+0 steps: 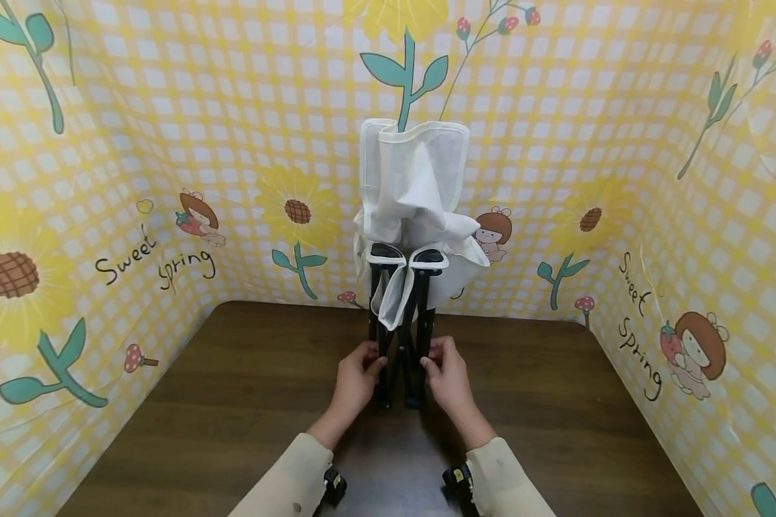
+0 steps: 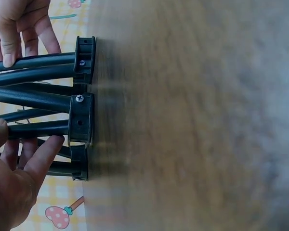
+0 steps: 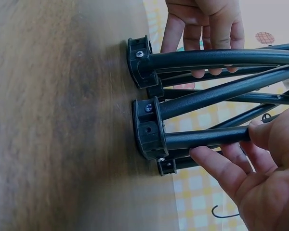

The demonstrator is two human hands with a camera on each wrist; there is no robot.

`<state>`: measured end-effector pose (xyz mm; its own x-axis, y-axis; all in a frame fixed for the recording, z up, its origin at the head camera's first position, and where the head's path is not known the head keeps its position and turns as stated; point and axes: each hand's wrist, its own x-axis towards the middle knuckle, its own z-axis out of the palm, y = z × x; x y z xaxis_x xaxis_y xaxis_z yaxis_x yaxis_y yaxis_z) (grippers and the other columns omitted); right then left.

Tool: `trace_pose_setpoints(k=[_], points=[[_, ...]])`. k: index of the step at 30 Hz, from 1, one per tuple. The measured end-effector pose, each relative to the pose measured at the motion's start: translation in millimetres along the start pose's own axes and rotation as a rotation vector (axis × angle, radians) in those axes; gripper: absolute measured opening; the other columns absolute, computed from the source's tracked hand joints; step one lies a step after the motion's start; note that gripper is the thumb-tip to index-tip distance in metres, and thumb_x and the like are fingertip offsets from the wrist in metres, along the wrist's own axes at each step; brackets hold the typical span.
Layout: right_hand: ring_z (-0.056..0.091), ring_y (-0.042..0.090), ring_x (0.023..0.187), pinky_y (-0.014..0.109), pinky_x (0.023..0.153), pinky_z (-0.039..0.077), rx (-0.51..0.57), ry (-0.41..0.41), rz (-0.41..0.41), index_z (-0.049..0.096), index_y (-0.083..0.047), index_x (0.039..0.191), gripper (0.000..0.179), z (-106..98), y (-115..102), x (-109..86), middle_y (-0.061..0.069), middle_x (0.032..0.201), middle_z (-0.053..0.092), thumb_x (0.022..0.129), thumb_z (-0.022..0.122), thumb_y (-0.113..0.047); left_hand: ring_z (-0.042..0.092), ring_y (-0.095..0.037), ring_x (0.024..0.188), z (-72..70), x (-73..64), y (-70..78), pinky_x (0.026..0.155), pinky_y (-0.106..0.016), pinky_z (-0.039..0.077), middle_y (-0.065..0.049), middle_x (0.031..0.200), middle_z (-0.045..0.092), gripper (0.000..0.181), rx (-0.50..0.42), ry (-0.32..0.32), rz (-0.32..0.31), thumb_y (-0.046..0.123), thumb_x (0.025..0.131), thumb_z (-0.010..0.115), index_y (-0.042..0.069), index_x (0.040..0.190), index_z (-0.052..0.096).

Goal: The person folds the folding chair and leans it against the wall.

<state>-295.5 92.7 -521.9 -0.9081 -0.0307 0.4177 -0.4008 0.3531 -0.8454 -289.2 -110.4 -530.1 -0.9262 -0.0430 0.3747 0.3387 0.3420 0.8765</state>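
Observation:
A folded camp chair with white fabric (image 1: pixel 423 169) and black tubular legs (image 1: pixel 384 362) stands upright on the wooden table (image 1: pixel 265 373). My left hand (image 1: pixel 357 380) holds a leg low on the left side, thumb in front and fingers behind. On the right side my right hand (image 1: pixel 451 380) grips another leg at about the same height. Both wrist views show the thumbs and fingertips against the tubes, just above the black plastic feet (image 3: pixel 149 130). These feet join pairs of legs with screws and meet the tabletop.
Yellow checked cloth (image 1: pixel 537 143) with printed flowers and figures rises behind the table and along both sides. The chair's fabric sags in loose folds and overlaps the back cloth in the head view. A thin dark hook shape (image 3: pixel 225 213) shows below the legs.

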Motion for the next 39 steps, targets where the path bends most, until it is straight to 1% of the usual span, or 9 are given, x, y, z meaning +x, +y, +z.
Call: trace_pose_setpoints(k=[7,12,15,18,21,25,28,32,39], points=[[0.061,0.020,0.078,0.027,0.057,0.055,-0.002,0.008,0.007,0.056,-0.006,0.115,0.027,2,3,4.8,0.012,0.094,0.064,0.094,0.069,0.004,0.069,-0.036,0.075,0.2,7.4,-6.4,0.057,-0.026,0.057,-0.014,0.100,0.072,0.021,0.002,-0.028,-0.011,0.003,0.097,0.068,0.000,0.117,0.067],[0.061,0.021,0.079,0.027,0.057,0.056,-0.008,0.021,0.008,0.056,-0.005,0.116,0.027,4,5,8.4,0.012,0.093,0.065,0.094,0.069,0.003,0.068,-0.027,0.073,2.0,12.4,-10.7,0.057,-0.026,0.057,-0.012,0.100,0.072,0.019,0.007,-0.020,-0.016,0.005,0.098,0.069,0.001,0.116,0.068],[0.062,0.020,0.078,0.027,0.058,0.056,-0.014,0.023,0.013,0.056,-0.006,0.117,0.027,5,7,11.0,0.012,0.093,0.066,0.095,0.069,0.002,0.067,-0.024,0.071,3.6,15.0,-12.0,0.056,-0.026,0.057,-0.012,0.099,0.072,0.019,0.016,-0.010,-0.002,0.006,0.098,0.069,0.001,0.116,0.068],[0.061,0.019,0.078,0.028,0.058,0.056,-0.020,0.012,0.020,0.056,-0.006,0.118,0.026,5,9,13.6,0.011,0.094,0.066,0.097,0.067,0.001,0.067,-0.021,0.068,5.3,17.7,-13.6,0.055,-0.025,0.057,-0.011,0.097,0.073,0.018,0.053,0.003,0.023,0.006,0.098,0.069,0.001,0.115,0.069],[0.061,0.017,0.076,0.028,0.058,0.055,-0.027,-0.004,0.030,0.055,-0.007,0.119,0.024,5,9,16.0,0.010,0.096,0.065,0.099,0.065,-0.001,0.068,-0.021,0.067,6.2,20.1,-14.6,0.055,-0.024,0.056,-0.009,0.096,0.074,0.016,0.083,0.013,0.036,0.007,0.098,0.069,0.004,0.114,0.069],[0.060,0.017,0.073,0.028,0.059,0.055,-0.047,-0.004,0.017,0.055,-0.007,0.120,0.023,6,11,19.9,0.010,0.096,0.065,0.099,0.065,-0.002,0.069,-0.024,0.069,6.3,22.7,-14.0,0.055,-0.025,0.057,-0.010,0.097,0.074,0.014,0.083,0.017,0.048,0.006,0.098,0.068,0.006,0.112,0.069],[0.060,0.018,0.075,0.030,0.061,0.055,-0.067,0.008,-0.001,0.055,-0.006,0.120,0.024,7,13,22.8,0.010,0.095,0.065,0.099,0.066,-0.002,0.066,-0.020,0.065,6.6,25.3,-14.5,0.055,-0.026,0.056,-0.009,0.095,0.074,0.013,0.090,0.017,0.059,0.007,0.099,0.068,0.007,0.112,0.069],[0.060,0.020,0.078,0.032,0.065,0.055,-0.084,0.019,0.006,0.055,-0.008,0.120,0.024,8,14,25.5,0.009,0.096,0.065,0.099,0.066,-0.003,0.061,-0.011,0.059,7.9,29.1,-16.4,0.055,-0.026,0.054,-0.007,0.093,0.073,0.012,0.107,0.019,0.052,0.009,0.100,0.067,0.009,0.112,0.069],[0.060,0.019,0.077,0.032,0.063,0.055,-0.071,0.013,0.031,0.054,-0.009,0.122,0.024,11,16,30.0,0.009,0.098,0.065,0.101,0.064,-0.006,0.060,-0.011,0.059,10.0,34.2,-19.5,0.055,-0.026,0.055,-0.007,0.093,0.073,0.012,0.108,0.020,0.031,0.010,0.100,0.067,0.010,0.112,0.069]])
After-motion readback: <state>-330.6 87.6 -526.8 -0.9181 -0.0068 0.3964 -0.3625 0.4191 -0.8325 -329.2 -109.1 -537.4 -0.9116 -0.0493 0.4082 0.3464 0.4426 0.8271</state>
